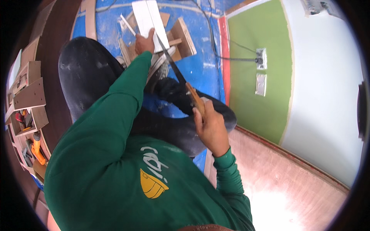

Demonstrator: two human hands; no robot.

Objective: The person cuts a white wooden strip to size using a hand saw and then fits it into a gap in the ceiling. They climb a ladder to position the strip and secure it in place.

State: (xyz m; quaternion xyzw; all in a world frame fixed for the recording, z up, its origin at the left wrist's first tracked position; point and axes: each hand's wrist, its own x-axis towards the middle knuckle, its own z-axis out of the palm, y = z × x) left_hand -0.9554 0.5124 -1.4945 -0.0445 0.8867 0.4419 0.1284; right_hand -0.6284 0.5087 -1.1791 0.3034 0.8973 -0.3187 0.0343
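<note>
Blue sheeting (208, 77) covers the floor of a room with a green wall panel (258, 34), and the work sits low on it. Closest in, the right hand (213, 127) has its fingers wrapped round the wooden handle of a saw (195, 98), apparently a firm grip to steer the long dark blade. The left hand (144, 43) lies on the near left part of a white board (145, 17), thumb on its face, probably to steady it; whether the other fingers curl underneath I cannot tell. The blade slants away from the person, its far part over the board's near right side. Beneath and around the board are loose wooden pieces (184, 37), which seem to raise it off the floor and leave the blade room. One bent knee (83, 67) stands left of the work, likely so the person can lean in close. Farther out, a black cable (235, 59) runs to a wall socket (261, 54), right of the blade, while an orange power tool (37, 148) rests among wooden compartments (29, 94) at far left.
</note>
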